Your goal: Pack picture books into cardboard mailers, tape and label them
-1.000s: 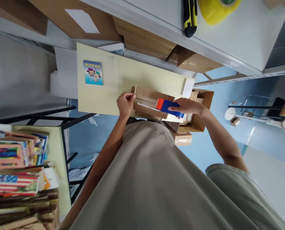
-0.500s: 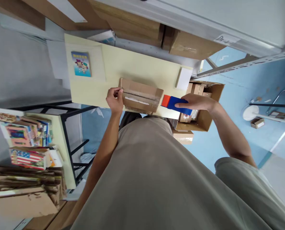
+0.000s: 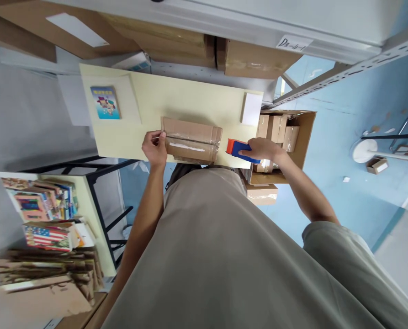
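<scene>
A bare strip of cream tabletop [image 3: 190,98] behind the small cardboard box [image 3: 194,130] leaves a hand room to pass sideways between the blue book [image 3: 105,103] and the white block [image 3: 252,109]. Shelved cartons [image 3: 255,59] line the far edge. The left hand [image 3: 155,148] occupies the box's left end; a narrow gap separates its right end from the tape dispenser [image 3: 237,149].

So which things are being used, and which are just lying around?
Being used:
Cardboard package, left hand at its corner
Blue-and-orange tool, in the right hand
Pale yellow table underneath

Probably lying around:
Cartoon-cover book
White block
Stacked books
Cardboard pile
</scene>
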`<control>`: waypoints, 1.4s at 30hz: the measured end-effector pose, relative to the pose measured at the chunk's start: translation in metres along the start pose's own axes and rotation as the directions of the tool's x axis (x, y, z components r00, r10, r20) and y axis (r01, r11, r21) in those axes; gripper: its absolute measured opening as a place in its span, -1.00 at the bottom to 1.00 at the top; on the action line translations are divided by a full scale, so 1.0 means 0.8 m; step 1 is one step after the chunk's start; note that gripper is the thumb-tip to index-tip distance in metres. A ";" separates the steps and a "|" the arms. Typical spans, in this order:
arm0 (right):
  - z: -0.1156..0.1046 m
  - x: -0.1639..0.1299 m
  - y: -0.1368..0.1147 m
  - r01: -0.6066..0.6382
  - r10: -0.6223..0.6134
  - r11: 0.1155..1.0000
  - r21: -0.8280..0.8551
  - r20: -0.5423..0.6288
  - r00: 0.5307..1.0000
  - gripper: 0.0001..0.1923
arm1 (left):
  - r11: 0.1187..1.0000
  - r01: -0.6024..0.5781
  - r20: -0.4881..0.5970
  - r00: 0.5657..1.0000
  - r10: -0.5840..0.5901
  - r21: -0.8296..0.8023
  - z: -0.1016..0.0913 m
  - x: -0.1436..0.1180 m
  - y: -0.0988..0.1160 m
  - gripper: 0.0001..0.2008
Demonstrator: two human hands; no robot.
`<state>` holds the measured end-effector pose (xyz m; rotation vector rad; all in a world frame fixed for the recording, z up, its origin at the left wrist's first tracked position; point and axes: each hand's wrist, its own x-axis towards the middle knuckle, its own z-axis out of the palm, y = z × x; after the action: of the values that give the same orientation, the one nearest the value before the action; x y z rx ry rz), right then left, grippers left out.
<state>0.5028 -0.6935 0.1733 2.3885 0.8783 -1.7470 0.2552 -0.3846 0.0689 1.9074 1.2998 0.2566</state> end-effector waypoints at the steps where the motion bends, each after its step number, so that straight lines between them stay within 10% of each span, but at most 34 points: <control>1: 0.003 0.002 -0.005 -0.009 0.009 1.000 0.002 -0.020 1.000 -0.52 | 1.000 -0.003 -0.001 1.000 0.003 -0.003 0.000 0.000 -0.002 -0.94; 25: 0.119 0.022 -0.142 -0.370 0.362 0.929 0.029 -0.293 0.885 -0.63 | 0.988 -0.123 0.078 0.988 0.130 -0.092 -0.028 0.022 -0.024 -0.78; 33: 0.095 -0.046 -0.187 -0.390 0.473 0.881 0.267 -0.526 0.707 -0.61 | 0.992 -0.023 0.181 0.983 0.045 -0.121 -0.092 0.068 -0.044 -0.75; 37: 0.033 -0.051 -0.258 -0.086 0.221 0.973 0.215 -0.753 0.620 -0.64 | 0.912 -0.222 0.130 0.951 0.280 -0.345 -0.122 0.085 0.024 -0.65; 42: -0.101 -0.003 -0.369 0.216 -0.161 0.972 -0.093 -0.932 0.326 -0.73 | 0.561 -0.675 -0.066 0.666 0.743 -0.479 -0.163 0.114 0.182 -0.68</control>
<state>0.4325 -0.4184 0.2868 3.3877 1.1913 -0.1121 0.3240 -0.2641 0.2346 1.8692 0.2296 0.7610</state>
